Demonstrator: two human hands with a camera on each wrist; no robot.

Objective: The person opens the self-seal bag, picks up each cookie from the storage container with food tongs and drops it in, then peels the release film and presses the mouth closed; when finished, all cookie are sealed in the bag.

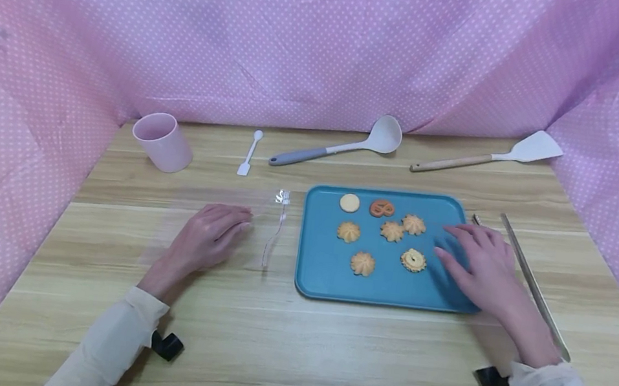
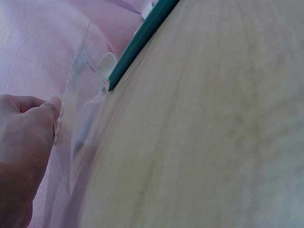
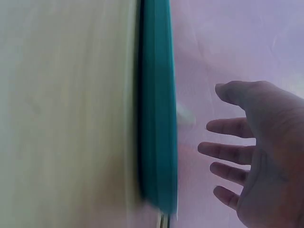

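My left hand (image 1: 212,237) pinches the edge of a clear plastic bag (image 2: 78,114) between thumb and fingers. In the head view the see-through bag (image 1: 274,231) stands left of a blue tray (image 1: 326,286), its opening edge toward it. My right hand (image 1: 478,267) is over the tray's right end, holding nothing, fingers spread and slightly bent. On the tray lie several flower-shaped cookies (image 1: 362,263), a round pale biscuit (image 1: 350,203), a brown pretzel-shaped biscuit (image 1: 382,208) and a ring-shaped cookie (image 1: 413,260). In the right wrist view the right hand (image 3: 266,147) shows apart from the tray's side (image 3: 159,109).
Metal tongs (image 1: 535,286) lie right of the tray, partly hidden by the right hand. Behind stand a pink cup (image 1: 166,145), a small white spoon (image 1: 250,154), a ladle (image 1: 383,136) and a spatula (image 1: 532,149). Pink dotted cloth (image 1: 282,46) walls the table's back and sides.
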